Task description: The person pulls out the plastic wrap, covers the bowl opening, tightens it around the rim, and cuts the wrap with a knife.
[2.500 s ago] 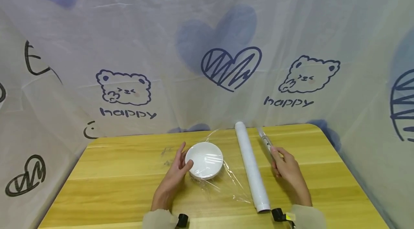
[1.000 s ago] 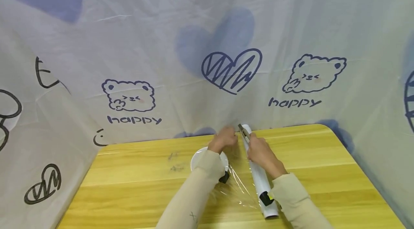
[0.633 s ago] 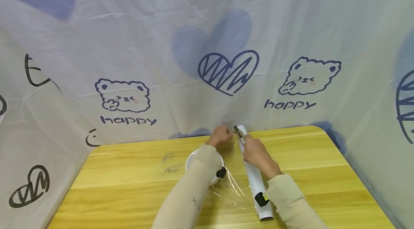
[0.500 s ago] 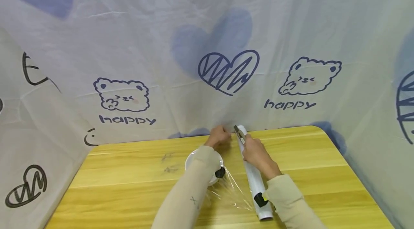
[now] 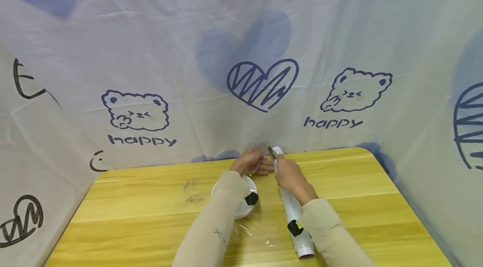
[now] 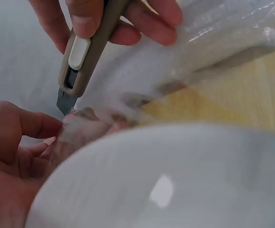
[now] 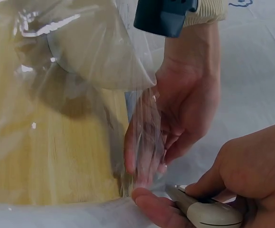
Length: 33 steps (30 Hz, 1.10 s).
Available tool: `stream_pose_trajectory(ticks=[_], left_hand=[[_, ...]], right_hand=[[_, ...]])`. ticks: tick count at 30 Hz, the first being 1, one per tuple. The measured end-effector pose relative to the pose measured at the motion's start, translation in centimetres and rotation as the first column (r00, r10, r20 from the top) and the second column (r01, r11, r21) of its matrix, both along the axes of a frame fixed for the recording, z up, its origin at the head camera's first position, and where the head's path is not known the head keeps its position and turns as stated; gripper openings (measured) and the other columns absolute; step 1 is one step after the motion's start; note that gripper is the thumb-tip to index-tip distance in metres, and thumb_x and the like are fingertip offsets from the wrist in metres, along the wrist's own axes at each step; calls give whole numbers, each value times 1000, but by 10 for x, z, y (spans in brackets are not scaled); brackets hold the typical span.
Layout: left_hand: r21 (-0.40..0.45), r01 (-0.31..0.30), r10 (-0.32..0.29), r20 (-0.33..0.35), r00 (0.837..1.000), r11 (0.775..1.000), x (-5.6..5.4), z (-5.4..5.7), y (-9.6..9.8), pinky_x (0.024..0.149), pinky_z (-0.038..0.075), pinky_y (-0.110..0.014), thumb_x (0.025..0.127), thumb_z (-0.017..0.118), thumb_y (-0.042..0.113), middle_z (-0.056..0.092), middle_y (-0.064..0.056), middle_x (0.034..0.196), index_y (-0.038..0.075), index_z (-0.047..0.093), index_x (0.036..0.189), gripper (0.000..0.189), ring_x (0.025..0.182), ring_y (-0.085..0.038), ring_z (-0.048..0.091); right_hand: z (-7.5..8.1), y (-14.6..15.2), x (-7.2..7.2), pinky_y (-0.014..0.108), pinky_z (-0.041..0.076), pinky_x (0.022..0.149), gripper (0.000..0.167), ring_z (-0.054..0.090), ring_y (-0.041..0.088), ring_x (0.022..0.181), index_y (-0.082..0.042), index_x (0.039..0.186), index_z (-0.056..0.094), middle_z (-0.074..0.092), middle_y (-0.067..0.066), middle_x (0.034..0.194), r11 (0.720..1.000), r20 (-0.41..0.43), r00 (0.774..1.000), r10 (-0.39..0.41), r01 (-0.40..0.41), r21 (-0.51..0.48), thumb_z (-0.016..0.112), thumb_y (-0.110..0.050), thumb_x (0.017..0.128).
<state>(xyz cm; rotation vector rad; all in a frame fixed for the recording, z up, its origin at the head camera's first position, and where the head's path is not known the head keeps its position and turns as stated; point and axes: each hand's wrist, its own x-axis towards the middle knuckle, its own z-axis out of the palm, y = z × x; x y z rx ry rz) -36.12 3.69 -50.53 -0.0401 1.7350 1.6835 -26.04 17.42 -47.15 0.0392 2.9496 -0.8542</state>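
Note:
My right hand (image 5: 292, 178) grips a utility knife (image 6: 90, 50), thumb by its pale slider. The short blade (image 6: 65, 102) touches or nearly touches the edge of clear plastic wrap (image 7: 142, 109). At the table's far side, my left hand (image 5: 250, 162) has its fingers fairly straight, with wrap draped over them in the right wrist view. A white bowl (image 6: 165, 175) stands below my left forearm, which hides much of it. The wrap stretches from the bowl toward a long white roll of plastic wrap (image 5: 303, 244), partly covered by my right hand and sleeve.
A yellow wood-grain table (image 5: 124, 216) carries everything. Right behind its far edge hangs a pale printed cloth (image 5: 211, 124), close to both hands. Grey smudges (image 5: 192, 191) mark the tabletop left of the bowl.
From beside the bowl, my left hand has reached to the far edge; its fingers, bunched half a second ago, are now extended. My right hand has brought the knife left over the roll.

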Motion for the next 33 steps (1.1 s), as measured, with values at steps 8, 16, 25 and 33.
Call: stream_pose_trajectory(ticks=[8, 16, 25, 33], left_hand=[[20, -20, 20, 0, 1000, 1000, -2, -2, 0, 78, 63, -38, 107, 43, 4, 73, -27, 106, -16, 61, 116, 29, 97, -33, 74], [40, -37, 38, -11, 999, 998, -1, -4, 3, 79, 62, -40, 104, 43, -2, 67, -34, 116, -18, 55, 118, 24, 104, -38, 72], [39, -44, 45, -28, 999, 998, 1, -3, 3, 81, 62, -42, 104, 43, -2, 65, -35, 119, -17, 53, 116, 22, 110, -42, 68], [50, -64, 65, -16, 998, 997, -2, -3, 4, 88, 60, -47, 104, 43, -5, 67, -35, 115, -10, 54, 105, 12, 109, -43, 69]], right_hand=[[-1, -5, -9, 42, 54, 60, 44, 61, 33, 73, 9, 137, 53, 65, 26, 97, 998, -19, 1000, -2, 3, 57, 56, 4, 93], [-6, -11, -7, 48, 56, 72, 54, 62, 35, 85, 4, 144, 48, 64, 32, 115, 999, -15, 999, -37, 37, -1, 61, 5, 92], [-9, -15, -3, 49, 57, 71, 62, 63, 36, 87, 6, 150, 42, 62, 36, 117, 998, -12, 998, -64, 65, 14, 62, 4, 92], [-9, -17, 8, 48, 59, 70, 63, 64, 39, 89, 9, 153, 36, 61, 35, 111, 996, -21, 998, -52, 53, 67, 59, 3, 95]])
